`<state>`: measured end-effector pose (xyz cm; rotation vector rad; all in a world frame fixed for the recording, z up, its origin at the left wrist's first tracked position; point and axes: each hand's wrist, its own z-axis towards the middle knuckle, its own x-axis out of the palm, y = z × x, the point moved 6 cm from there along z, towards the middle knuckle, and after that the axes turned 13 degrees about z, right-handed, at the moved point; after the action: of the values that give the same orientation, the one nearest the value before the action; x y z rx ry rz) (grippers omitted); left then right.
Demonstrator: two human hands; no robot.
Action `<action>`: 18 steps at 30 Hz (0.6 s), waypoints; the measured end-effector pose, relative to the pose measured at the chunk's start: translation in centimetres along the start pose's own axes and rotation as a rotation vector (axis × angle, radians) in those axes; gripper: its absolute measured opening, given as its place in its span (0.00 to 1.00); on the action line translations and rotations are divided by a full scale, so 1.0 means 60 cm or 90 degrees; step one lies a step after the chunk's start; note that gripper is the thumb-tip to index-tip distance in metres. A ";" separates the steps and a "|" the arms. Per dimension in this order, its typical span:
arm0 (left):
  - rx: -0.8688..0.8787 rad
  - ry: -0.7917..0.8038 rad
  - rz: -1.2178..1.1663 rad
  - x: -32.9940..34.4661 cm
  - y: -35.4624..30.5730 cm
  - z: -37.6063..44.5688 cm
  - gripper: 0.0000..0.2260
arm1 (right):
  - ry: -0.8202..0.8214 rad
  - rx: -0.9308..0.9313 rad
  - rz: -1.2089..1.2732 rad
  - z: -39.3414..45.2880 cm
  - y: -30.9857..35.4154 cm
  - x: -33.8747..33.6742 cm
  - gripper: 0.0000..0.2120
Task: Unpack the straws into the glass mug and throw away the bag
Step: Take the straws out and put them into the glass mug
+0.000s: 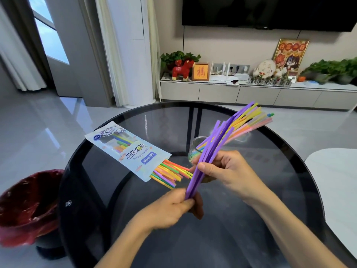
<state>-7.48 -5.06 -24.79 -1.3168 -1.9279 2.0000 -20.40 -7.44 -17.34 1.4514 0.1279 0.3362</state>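
My left hand (172,206) pinches the near ends of a fanned bundle of thin plastic straws (218,144), purple ones foremost, while my right hand (228,171) curls around the bundle's middle; the far ends splay toward one o'clock, yellow, pink and green. Behind the bundle, partly hidden, the clear glass mug (196,147) stands on the round dark glass table (241,219). At ten o'clock from my hands lies the white printed plastic bag (127,149), open mouth toward me, more bright straws (170,174) spilling out. At eight o'clock, on the floor, sits a bin with a red liner (27,207).
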 end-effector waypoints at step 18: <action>-0.150 -0.479 -0.178 -0.116 0.006 -0.047 0.06 | -0.575 -0.251 -0.014 0.044 0.047 -0.132 0.07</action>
<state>-1.20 -6.93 -21.10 -0.2533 -2.5157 2.3641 -27.59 -12.08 -15.17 1.0907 -0.6203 -0.3175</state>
